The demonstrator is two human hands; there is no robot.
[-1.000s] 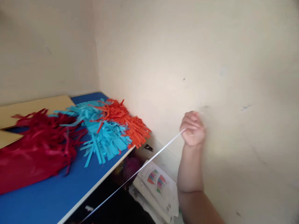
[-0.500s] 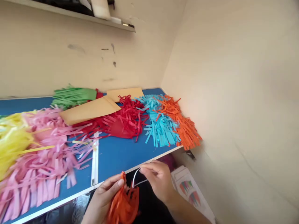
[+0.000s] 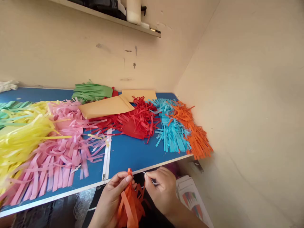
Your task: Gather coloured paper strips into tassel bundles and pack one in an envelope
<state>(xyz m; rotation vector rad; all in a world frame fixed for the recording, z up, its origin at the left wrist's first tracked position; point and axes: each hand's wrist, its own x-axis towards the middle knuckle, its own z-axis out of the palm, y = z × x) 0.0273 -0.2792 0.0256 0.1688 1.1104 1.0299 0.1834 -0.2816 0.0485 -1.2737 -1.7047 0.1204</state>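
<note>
My left hand (image 3: 111, 198) pinches the top of an orange paper tassel (image 3: 130, 202), whose strips hang down below the table's front edge. My right hand (image 3: 161, 188) is right beside it, its fingertips pinched on a thin white string (image 3: 144, 173) that runs to the tassel's top. Both hands are just in front of the blue table (image 3: 133, 153).
On the table lie fringed paper piles: yellow (image 3: 21, 136), pink (image 3: 59, 142), green (image 3: 91, 91), red (image 3: 135, 122), light blue (image 3: 171, 129), orange (image 3: 194, 136). Tan envelopes (image 3: 105, 107) lie at the back. A wall stands close on the right. Printed papers (image 3: 190, 193) lie on the floor. A shelf (image 3: 114, 17) hangs above.
My right hand came down from the wall, where it pulled the string taut, to the tassel. My view swung left across the table. The left hand has come into view holding the tassel.
</note>
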